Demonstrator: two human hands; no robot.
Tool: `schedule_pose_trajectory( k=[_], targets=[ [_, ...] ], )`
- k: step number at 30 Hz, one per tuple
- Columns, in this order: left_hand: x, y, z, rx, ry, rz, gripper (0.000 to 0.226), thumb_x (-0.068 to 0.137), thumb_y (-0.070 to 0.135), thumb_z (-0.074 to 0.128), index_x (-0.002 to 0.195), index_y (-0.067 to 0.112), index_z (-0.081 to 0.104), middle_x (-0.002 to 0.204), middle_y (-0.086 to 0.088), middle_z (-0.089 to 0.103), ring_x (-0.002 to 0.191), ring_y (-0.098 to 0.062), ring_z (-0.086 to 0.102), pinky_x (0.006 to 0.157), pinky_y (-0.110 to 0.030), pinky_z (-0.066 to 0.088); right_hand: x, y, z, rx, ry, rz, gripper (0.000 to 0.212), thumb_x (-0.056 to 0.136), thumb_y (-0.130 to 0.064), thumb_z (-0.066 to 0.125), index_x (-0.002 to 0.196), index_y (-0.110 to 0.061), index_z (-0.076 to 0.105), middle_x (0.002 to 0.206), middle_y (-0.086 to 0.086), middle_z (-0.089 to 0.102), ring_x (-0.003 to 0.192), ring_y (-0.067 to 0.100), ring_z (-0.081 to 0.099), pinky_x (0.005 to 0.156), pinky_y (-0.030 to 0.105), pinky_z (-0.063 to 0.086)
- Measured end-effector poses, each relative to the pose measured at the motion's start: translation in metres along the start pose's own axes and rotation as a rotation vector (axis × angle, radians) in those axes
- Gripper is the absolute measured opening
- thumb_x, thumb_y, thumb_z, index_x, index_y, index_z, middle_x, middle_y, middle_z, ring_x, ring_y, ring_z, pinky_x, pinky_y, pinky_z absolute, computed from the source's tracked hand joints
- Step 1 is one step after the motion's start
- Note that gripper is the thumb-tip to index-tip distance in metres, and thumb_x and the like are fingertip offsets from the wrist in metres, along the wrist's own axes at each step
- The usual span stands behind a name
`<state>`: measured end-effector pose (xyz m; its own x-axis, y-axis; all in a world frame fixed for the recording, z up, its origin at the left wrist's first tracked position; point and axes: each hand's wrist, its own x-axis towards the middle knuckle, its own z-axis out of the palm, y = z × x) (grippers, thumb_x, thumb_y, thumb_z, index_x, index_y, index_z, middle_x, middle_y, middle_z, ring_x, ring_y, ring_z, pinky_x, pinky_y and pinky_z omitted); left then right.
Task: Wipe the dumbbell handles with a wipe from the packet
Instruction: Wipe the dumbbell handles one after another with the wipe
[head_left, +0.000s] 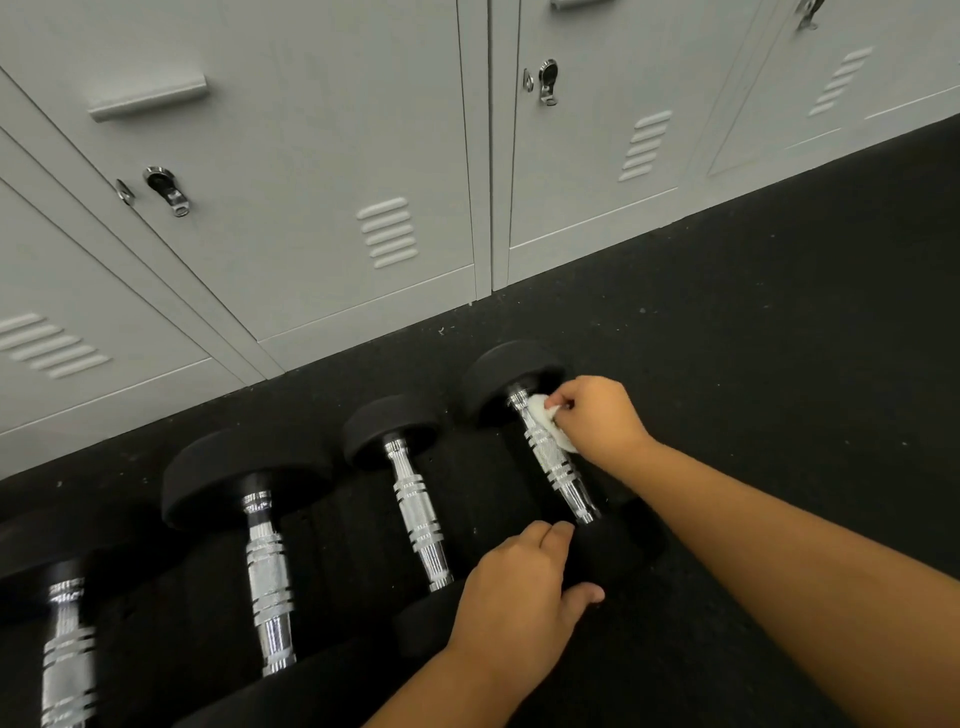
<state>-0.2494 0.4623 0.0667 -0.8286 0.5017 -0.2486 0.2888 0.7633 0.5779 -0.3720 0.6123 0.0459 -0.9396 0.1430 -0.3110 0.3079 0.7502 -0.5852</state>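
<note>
Several black dumbbells with chrome handles lie side by side on the dark floor. My right hand (597, 418) pinches a crumpled white wipe (545, 415) against the far end of the rightmost dumbbell's handle (558, 465), close to its far black head (506, 376). My left hand (522, 587) grips the near black head (608, 556) of that same dumbbell, fingers over the top and thumb at the side. Left of it lie the second handle (418, 512), the third handle (267, 582) and a blurred fourth handle (67, 654). No wipe packet is in view.
A row of grey metal lockers (311, 182) with chrome latches stands right behind the dumbbells' far ends. Black rubber floor (779, 322) stretches to the right of the rightmost dumbbell.
</note>
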Motion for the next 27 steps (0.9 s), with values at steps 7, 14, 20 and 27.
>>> schedule_pose_trajectory(
  k=[7, 14, 20, 27],
  targets=[
    [-0.001, -0.003, 0.0, -0.013, -0.001, -0.007, 0.064, 0.093, 0.049, 0.057, 0.148, 0.026, 0.033, 0.144, 0.01, 0.045, 0.127, -0.009, 0.046, 0.103, -0.025, 0.041, 0.007, 0.03, -0.002, 0.359, -0.471, 0.281, 0.023, 0.084, 0.008, 0.047, 0.074, -0.003, 0.065, 0.075, 0.012, 0.063, 0.071, 0.022, 0.062, 0.06, 0.029, 0.053],
    [0.0, -0.002, -0.001, -0.017, -0.009, -0.006, 0.064, 0.093, 0.049, 0.057, 0.148, 0.027, 0.033, 0.142, 0.01, 0.046, 0.126, -0.009, 0.046, 0.102, -0.026, 0.041, 0.001, 0.05, 0.0, 0.324, -0.674, 0.353, 0.03, 0.08, 0.012, 0.047, 0.088, 0.001, 0.073, 0.079, 0.012, 0.07, 0.074, 0.021, 0.067, 0.062, 0.027, 0.055],
    [0.002, -0.003, -0.002, 0.0, -0.042, -0.007, 0.064, 0.094, 0.048, 0.056, 0.149, 0.026, 0.031, 0.147, 0.009, 0.043, 0.129, -0.009, 0.044, 0.105, -0.026, 0.039, 0.017, 0.019, 0.015, 0.882, -0.529, 0.508, 0.033, 0.094, 0.006, 0.03, 0.112, 0.007, 0.057, 0.095, 0.023, 0.067, 0.075, 0.026, 0.07, 0.063, 0.034, 0.058],
    [0.001, -0.004, -0.001, -0.002, -0.041, 0.001, 0.065, 0.094, 0.049, 0.056, 0.149, 0.026, 0.032, 0.147, 0.008, 0.044, 0.129, -0.01, 0.045, 0.105, -0.028, 0.041, 0.018, 0.024, 0.015, 0.881, -0.594, 0.481, 0.032, 0.094, -0.001, 0.034, 0.117, 0.006, 0.055, 0.107, 0.023, 0.064, 0.084, 0.029, 0.068, 0.077, 0.042, 0.056]
  ],
)
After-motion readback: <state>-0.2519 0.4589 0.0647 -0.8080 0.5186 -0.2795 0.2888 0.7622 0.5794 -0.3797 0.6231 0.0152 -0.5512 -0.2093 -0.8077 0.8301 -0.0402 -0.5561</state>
